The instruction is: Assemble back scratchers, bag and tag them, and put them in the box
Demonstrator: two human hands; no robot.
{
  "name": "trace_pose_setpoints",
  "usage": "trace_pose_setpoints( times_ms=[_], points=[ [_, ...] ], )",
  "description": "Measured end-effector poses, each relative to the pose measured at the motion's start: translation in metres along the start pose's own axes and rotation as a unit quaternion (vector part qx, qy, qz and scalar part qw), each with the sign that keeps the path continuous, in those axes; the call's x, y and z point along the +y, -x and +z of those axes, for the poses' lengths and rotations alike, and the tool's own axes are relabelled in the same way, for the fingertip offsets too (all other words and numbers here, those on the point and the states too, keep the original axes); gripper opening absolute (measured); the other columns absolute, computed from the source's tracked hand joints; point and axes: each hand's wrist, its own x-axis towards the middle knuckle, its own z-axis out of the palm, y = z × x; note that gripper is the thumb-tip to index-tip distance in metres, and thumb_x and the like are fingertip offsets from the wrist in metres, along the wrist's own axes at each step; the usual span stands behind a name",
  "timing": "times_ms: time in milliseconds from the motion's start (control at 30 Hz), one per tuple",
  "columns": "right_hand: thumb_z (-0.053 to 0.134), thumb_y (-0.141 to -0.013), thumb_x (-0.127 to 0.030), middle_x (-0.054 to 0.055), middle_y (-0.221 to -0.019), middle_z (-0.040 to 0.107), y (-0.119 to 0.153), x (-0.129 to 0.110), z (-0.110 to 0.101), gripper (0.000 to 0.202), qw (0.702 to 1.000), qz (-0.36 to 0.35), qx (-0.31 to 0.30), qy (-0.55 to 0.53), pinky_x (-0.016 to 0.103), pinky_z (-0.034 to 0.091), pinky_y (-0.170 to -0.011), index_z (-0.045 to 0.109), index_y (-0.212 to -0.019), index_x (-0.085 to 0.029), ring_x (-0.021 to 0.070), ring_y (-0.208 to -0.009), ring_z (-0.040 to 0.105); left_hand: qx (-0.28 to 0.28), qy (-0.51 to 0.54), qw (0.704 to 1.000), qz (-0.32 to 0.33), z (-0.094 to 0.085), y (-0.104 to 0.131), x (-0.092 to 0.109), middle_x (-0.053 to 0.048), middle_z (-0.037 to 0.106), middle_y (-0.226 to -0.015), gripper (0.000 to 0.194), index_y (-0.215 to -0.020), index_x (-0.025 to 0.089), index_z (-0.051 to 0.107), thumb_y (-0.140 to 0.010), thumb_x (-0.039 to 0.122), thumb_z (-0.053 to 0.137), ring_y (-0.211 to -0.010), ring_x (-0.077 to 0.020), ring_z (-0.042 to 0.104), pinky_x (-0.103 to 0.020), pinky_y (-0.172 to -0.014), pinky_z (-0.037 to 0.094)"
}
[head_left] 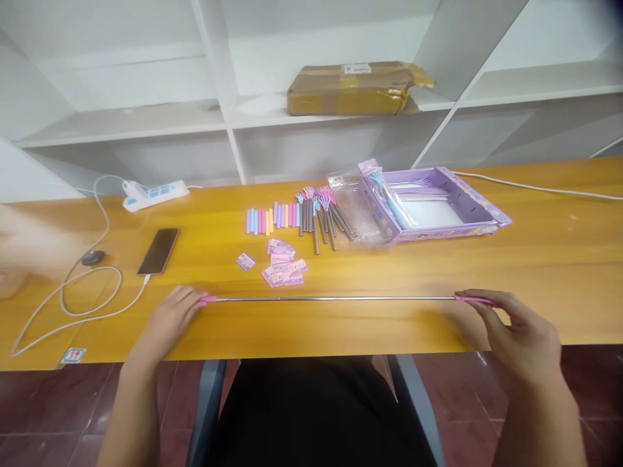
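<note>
A telescopic back scratcher (331, 298) is stretched out level above the front of the table, its thin metal rod running between both hands. My left hand (168, 318) pinches the pink piece at its left end. At the other end, my right hand (525, 331) has thumb and fingers closed on a longer pink piece. Beyond the rod lie pink printed cards (285, 274) in a loose pile, with a single card (245, 261) to their left. Farther back are a row of pastel handle sleeves (260, 222) and several collapsed back scratchers (324, 220) with small hand-shaped heads.
A purple display box (450, 230) stands at the back right, clear plastic bags (357, 207) against its left side. Toward the left are a phone (158, 251) on a white cable (119, 314), a black round object (93, 257) and a power strip (156, 194). A taped carton (350, 91) sits on the shelf.
</note>
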Motion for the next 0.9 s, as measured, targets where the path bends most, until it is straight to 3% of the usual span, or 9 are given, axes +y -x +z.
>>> trace_pose_setpoints(
  times_ms=[133,267,467,567,800,900],
  points=[
    [0.064,-0.099,-0.048,0.006,-0.103,0.082,0.002,0.005,0.002,0.026,1.000,0.020,0.000,0.020,0.041,0.059,-0.092,0.080,-0.100,-0.028,0.0257,-0.094,0.077,-0.006,0.015,1.000,-0.008,0.000,0.001,0.004,-0.005,0.069,-0.099,0.028,-0.115,0.023,0.073,-0.115,0.037,0.049,-0.093,-0.0235,0.062,-0.037,-0.086,0.049],
    [0.068,-0.096,-0.047,0.008,-0.106,0.080,0.000,0.006,0.007,0.025,0.998,-0.001,0.051,0.033,0.039,0.062,-0.089,0.078,-0.101,-0.025,0.0251,-0.096,0.077,-0.002,0.023,1.000,-0.009,0.001,0.000,0.006,-0.006,0.070,-0.101,0.028,-0.117,0.022,0.073,-0.115,0.038,0.049,-0.095,-0.0242,0.063,-0.038,-0.088,0.049],
    [0.070,-0.092,-0.046,0.011,-0.104,0.079,-0.003,-0.004,0.017,0.028,0.992,0.078,0.096,0.006,0.035,0.064,-0.080,0.077,-0.104,-0.022,0.0219,-0.084,0.077,0.009,0.015,1.000,-0.002,0.009,-0.004,0.006,-0.007,0.073,-0.101,0.031,-0.117,0.021,0.074,-0.115,0.037,0.048,-0.094,-0.0244,0.065,-0.039,-0.087,0.051],
    [0.065,-0.095,-0.044,0.012,-0.109,0.075,-0.004,-0.009,0.025,0.029,0.990,0.083,0.110,0.014,0.034,0.064,-0.073,0.078,-0.105,-0.020,0.0194,-0.080,0.073,0.012,0.000,1.000,0.003,0.014,-0.007,0.010,-0.007,0.074,-0.099,0.032,-0.117,0.020,0.075,-0.115,0.037,0.048,-0.092,-0.0246,0.065,-0.039,-0.086,0.051],
    [0.059,-0.097,-0.037,0.014,-0.115,0.068,-0.007,-0.016,0.044,0.028,0.981,0.111,0.161,0.005,0.033,0.065,-0.071,0.079,-0.105,-0.019,0.0214,-0.096,0.069,0.010,-0.022,1.000,0.016,0.017,-0.013,0.017,-0.008,0.077,-0.104,0.033,-0.117,0.020,0.075,-0.115,0.036,0.046,-0.095,-0.0249,0.069,-0.039,-0.089,0.052],
    [0.057,-0.099,-0.034,0.016,-0.121,0.069,-0.008,-0.021,0.049,0.033,0.980,0.127,0.156,0.001,0.034,0.065,-0.071,0.076,-0.119,-0.017,0.0216,-0.096,0.070,0.019,-0.033,0.999,0.023,0.015,-0.017,0.019,-0.008,0.077,-0.103,0.033,-0.118,0.019,0.075,-0.115,0.036,0.046,-0.093,-0.0247,0.070,-0.039,-0.086,0.052]
  ],
)
